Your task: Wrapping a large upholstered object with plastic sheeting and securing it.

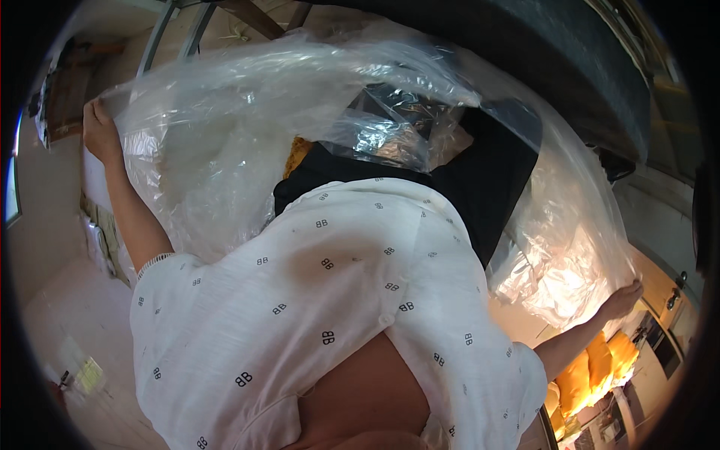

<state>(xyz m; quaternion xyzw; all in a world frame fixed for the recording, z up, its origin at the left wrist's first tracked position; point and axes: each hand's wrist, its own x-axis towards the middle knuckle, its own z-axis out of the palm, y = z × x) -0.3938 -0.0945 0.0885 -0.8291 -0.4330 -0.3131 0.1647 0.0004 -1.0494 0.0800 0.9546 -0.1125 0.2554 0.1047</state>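
Note:
A large sheet of clear plastic film [247, 90] is stretched wide in front of me and drapes over my lap and dark trousers. Far out at the left, my left hand [101, 133] is closed on one edge of the film. Low at the right, my right hand [622, 298] pinches the opposite edge. Between the hands the plastic sags in shiny folds, and a crumpled bunch of it [559, 277] hangs lit up beside my right arm. Whether it is a single sheet or a bag, I cannot tell.
A dark, thick slab-like edge [570, 60] runs across the far right. Grey metal legs [176, 34] stand at the far left. Yellow-orange bundles [600, 367] lie at the lower right, near a wooden door-like panel [656, 281]. Something yellow-brown [297, 156] shows beside my trousers.

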